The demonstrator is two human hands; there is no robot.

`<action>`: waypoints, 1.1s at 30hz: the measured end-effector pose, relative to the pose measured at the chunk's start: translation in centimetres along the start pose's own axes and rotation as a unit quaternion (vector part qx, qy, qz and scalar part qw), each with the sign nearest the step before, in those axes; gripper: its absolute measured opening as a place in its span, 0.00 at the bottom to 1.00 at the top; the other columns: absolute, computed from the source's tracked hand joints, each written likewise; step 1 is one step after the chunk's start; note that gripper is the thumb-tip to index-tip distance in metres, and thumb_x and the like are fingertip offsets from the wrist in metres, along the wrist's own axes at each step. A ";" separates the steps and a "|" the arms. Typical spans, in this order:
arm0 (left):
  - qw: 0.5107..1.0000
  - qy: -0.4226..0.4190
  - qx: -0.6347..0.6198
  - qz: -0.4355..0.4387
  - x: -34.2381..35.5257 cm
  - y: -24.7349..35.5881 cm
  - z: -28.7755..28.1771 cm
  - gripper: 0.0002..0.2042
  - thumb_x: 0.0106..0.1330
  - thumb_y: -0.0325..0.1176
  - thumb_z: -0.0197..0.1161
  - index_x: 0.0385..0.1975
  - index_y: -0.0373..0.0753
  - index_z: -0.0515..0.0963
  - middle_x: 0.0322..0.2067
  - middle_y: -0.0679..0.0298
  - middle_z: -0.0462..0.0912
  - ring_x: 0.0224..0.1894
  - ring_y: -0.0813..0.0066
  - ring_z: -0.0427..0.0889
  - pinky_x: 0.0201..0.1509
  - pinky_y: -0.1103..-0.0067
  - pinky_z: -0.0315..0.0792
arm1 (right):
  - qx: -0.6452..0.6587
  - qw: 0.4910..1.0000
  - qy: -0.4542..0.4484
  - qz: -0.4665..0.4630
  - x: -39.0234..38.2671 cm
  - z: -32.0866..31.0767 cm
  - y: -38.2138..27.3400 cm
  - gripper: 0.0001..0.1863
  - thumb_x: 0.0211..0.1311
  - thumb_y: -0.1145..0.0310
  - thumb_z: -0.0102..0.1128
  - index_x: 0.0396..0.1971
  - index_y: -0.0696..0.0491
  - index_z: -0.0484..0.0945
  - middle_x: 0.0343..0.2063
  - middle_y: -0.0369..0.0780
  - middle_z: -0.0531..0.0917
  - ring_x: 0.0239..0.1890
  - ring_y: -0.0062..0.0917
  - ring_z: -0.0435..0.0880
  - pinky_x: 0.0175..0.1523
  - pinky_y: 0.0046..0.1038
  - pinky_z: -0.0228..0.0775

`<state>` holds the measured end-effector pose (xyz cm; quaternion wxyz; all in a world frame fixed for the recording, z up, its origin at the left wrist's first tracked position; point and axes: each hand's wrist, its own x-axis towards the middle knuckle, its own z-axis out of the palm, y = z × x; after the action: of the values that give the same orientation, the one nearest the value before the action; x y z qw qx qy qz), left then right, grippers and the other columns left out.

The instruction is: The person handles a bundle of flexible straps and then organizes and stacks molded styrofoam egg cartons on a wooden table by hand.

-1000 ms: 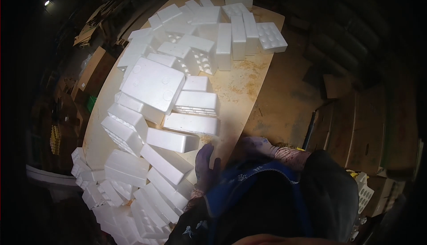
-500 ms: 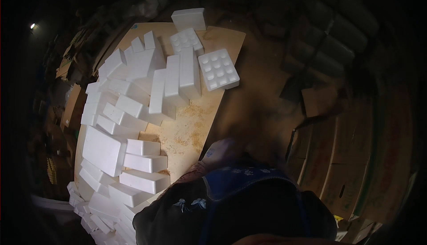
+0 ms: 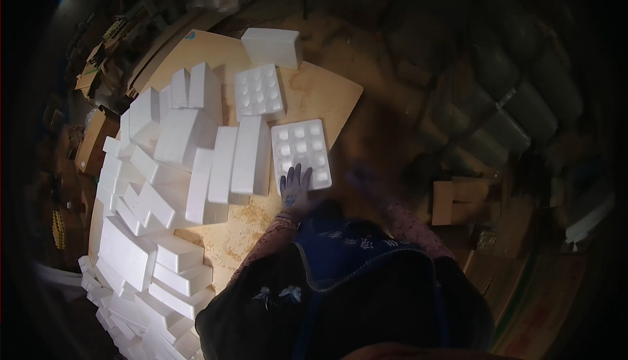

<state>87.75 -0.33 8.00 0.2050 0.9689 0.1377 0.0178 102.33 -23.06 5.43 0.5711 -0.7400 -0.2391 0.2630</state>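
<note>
My left hand [image 3: 294, 190], in a pale purple glove, has its fingers spread over the lower left part of a white foam tray [image 3: 300, 139] with rows of round cavities; whether it presses on it, I cannot tell. My right hand [image 3: 367, 183] is a dark blur beside the table's right edge, to the right of that tray, its fingers unclear. A second cavity tray [image 3: 256, 90] lies farther up the table [image 3: 327, 92]. Several upright white foam blocks [image 3: 224, 164] stand just left of my left hand.
More foam blocks are piled down the table's left side, with one block [image 3: 270, 47] at the far edge. Cardboard [image 3: 95, 141] lines the left. On the right lie a brown floor [image 3: 366, 52], wrapped bundles [image 3: 517, 121] and cardboard boxes [image 3: 458, 203].
The view has shifted toward the far end of the table. My left hand has moved forward from the near blocks to the cavity tray. My right hand has also moved forward.
</note>
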 end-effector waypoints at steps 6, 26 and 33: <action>0.996 -0.083 0.031 -0.031 6.6 -2.9 5.0 0.47 0.53 0.61 0.71 0.73 0.52 0.60 0.74 0.51 0.57 0.77 0.43 0.49 0.74 0.46 0.50 | -0.054 0.997 0.038 0.048 12.0 -5.3 -2.7 0.25 0.73 0.55 0.59 0.62 0.54 0.72 0.55 0.40 0.78 0.55 0.26 0.77 0.60 0.28 0.71; 0.978 -0.032 -0.046 -0.201 31.6 1.9 2.4 0.37 0.61 0.51 0.66 0.71 0.51 0.64 0.71 0.54 0.62 0.77 0.49 0.52 0.77 0.51 0.48 | 0.079 0.971 -0.225 0.025 62.9 -1.6 -10.1 0.26 0.66 0.70 0.66 0.61 0.62 0.74 0.51 0.43 0.83 0.47 0.29 0.81 0.52 0.31 0.75; 0.935 0.074 0.018 -0.347 37.8 -1.3 1.3 0.50 0.51 0.56 0.74 0.75 0.51 0.57 0.74 0.53 0.56 0.77 0.46 0.48 0.77 0.49 0.41 | -0.256 0.917 -0.095 -0.290 58.0 -13.5 -3.9 0.27 0.69 0.71 0.59 0.66 0.62 0.69 0.59 0.51 0.79 0.59 0.38 0.81 0.63 0.30 0.72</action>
<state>123.85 10.65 5.44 0.1707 0.8601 0.4806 0.0143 154.46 6.10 5.36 0.3877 -0.7307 -0.5555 0.0846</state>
